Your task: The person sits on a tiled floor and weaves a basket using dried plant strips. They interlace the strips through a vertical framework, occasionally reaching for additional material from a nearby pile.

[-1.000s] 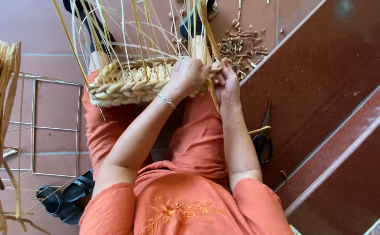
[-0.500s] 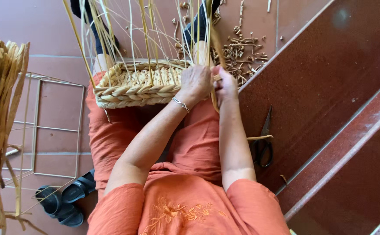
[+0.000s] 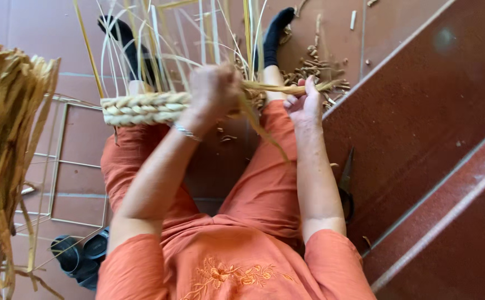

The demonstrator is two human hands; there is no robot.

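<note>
while left hand (image 3: 214, 89) grips basket (image 3: 142, 108), right hand (image 3: 304, 103) pulls strand (image 3: 275, 88) taut

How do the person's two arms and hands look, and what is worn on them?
Both arms are bare from the short orange sleeves down to the hands. The left hand has a thin silver bracelet at the wrist. The right hand shows no bracelet or watch. No gloves on either hand; whether there are rings is too blurred to tell.

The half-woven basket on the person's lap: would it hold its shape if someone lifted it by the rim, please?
Probably it would hold. The braided rim looks thick and tightly plaited, so likely fairly stiff. The thin upright stakes splay loosely and would probably flex. It seems light, being dry straw-coloured strands. The left hand and right hand grip a strand.
</note>
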